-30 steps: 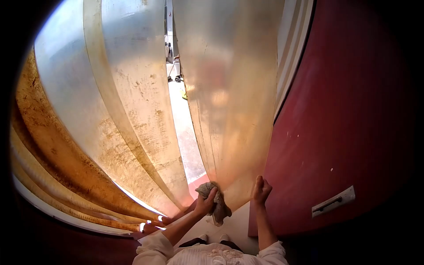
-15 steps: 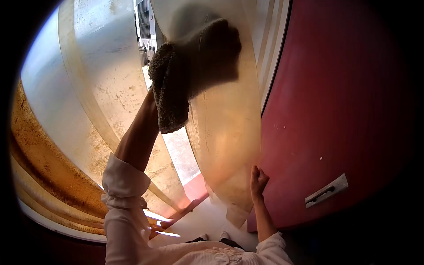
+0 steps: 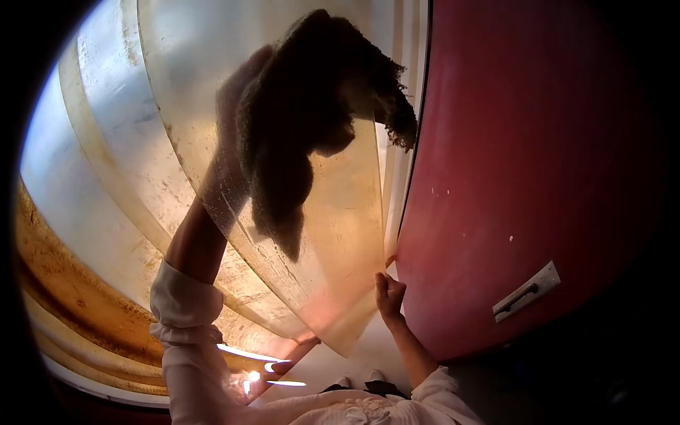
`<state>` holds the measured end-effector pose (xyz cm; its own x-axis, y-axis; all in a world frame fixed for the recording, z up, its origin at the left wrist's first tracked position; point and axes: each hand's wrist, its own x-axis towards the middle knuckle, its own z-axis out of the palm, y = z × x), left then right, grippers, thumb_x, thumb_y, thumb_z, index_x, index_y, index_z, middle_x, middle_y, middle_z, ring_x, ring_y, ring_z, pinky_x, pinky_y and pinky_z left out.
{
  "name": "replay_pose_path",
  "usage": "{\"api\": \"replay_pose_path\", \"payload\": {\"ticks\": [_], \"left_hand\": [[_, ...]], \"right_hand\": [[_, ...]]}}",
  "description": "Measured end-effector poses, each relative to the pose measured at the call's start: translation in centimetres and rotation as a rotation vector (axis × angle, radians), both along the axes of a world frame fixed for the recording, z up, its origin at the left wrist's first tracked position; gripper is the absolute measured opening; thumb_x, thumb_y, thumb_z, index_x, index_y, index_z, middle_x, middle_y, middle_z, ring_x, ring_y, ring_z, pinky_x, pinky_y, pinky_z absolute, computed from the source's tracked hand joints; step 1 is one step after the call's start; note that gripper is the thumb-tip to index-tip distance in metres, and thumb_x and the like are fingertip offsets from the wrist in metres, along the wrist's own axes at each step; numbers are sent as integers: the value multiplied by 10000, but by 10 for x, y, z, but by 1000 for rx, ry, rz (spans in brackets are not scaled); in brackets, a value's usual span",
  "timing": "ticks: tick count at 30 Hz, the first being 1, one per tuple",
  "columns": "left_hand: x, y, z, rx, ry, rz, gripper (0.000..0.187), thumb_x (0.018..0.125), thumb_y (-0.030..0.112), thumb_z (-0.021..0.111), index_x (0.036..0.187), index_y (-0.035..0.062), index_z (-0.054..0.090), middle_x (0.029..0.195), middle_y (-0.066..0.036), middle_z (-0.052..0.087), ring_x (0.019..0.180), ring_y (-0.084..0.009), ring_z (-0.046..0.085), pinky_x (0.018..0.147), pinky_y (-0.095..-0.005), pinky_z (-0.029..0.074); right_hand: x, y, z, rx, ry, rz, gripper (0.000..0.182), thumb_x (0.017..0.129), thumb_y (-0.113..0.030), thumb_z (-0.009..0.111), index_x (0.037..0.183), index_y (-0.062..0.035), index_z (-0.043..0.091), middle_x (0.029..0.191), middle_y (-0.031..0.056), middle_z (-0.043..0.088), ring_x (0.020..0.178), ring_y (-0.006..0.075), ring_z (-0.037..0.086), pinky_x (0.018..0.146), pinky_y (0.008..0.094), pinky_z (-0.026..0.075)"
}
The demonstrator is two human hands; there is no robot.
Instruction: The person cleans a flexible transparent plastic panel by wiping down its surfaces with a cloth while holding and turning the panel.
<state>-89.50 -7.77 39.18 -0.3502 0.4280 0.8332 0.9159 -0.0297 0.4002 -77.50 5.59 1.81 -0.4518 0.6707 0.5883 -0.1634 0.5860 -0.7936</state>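
Note:
A hanging translucent plastic curtain strip [image 3: 333, 283], yellowed and streaked, fills the middle of the view. Seen through it is a dark, shaggy cloth [image 3: 283, 134], bunched up against its far side. One corner of the cloth sticks out past the strip's right edge. My left hand [image 3: 244, 88] is also behind the plastic, closed on the cloth; its fingers are mostly hidden by the dark folds. Lower down, my right hand [image 3: 389, 296] pinches the right edge of the strip, thumb upward.
More plastic strips [image 3: 106, 134] hang on the left, with brown grime on the lower ones. A dark red door panel [image 3: 489, 191] with a recessed handle plate [image 3: 526, 292] stands at the right. My shoes [image 3: 375, 377] are on the pale floor below.
My left hand and the cloth have gone behind the strip, and the cloth now reaches its right edge. My right hand has shifted left with the strip's edge.

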Motion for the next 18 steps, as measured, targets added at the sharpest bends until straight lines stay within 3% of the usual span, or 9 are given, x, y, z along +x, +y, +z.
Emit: {"api": "replay_pose_path", "payload": {"ticks": [3,5,7,10,12,15,16,17,18], "left_hand": [[-34,19,23,-6,-266,-447,264,853,135,561,1088,16,542,917,-54,619,725,-133,582,598,-243,486],[-14,29,2,142,-854,-637,245,875,197,555,1064,41,560,886,-58,617,687,-146,585,567,-249,481],[-10,29,-77,-123,-1262,-1019,275,879,226,538,1051,13,563,887,-74,612,718,-164,586,604,-270,483],[0,23,-200,-489,-1769,-798,319,855,229,526,1048,-24,548,908,-106,618,800,-206,600,714,-314,495],[-11,29,-187,-396,-1429,-1109,366,850,258,538,1117,10,506,933,-105,607,785,-195,597,656,-306,508],[-35,29,-118,-65,-1337,-962,347,868,243,503,1112,-3,513,1042,-140,584,981,-239,544,888,-369,431],[-38,29,-71,126,-1207,-875,333,889,244,475,1090,-17,522,1039,-141,585,960,-237,551,884,-365,435],[-52,29,-21,28,-1111,-1461,300,907,212,456,1067,-31,530,1013,-130,596,957,-221,554,892,-353,434],[-73,26,25,150,-818,-1262,298,908,226,467,1043,-27,544,980,-119,608,911,-217,577,852,-348,461]], "right_hand": [[-6,2,-3,18,-21,-14,451,903,-308,537,580,-3,457,429,122,357,353,197,368,383,344,285],[-10,0,-3,0,-8,-31,454,903,-312,535,578,-6,455,429,124,354,351,202,368,382,347,284],[-12,-2,6,-93,-24,41,497,900,-338,523,563,16,434,429,119,332,385,151,339,405,345,275],[-11,-6,-6,34,-36,26,480,901,-326,518,572,13,438,431,128,342,375,177,362,407,349,283],[-10,-8,-11,112,91,-51,468,898,-315,519,574,11,434,437,141,363,376,192,372,409,354,287],[-4,-7,-8,-45,-21,-21,502,898,-345,520,555,9,421,433,133,364,384,169,369,411,353,291],[-2,-4,-11,-23,-41,-12,431,895,-327,538,596,-19,500,469,154,422,388,282,422,406,355,331],[-3,-3,-8,-14,-29,-27,434,894,-332,539,597,-18,502,466,153,418,383,284,419,400,355,327],[-2,-2,-7,-7,-21,-43,437,893,-337,540,597,-17,503,463,153,414,379,287,415,395,355,322]]}}
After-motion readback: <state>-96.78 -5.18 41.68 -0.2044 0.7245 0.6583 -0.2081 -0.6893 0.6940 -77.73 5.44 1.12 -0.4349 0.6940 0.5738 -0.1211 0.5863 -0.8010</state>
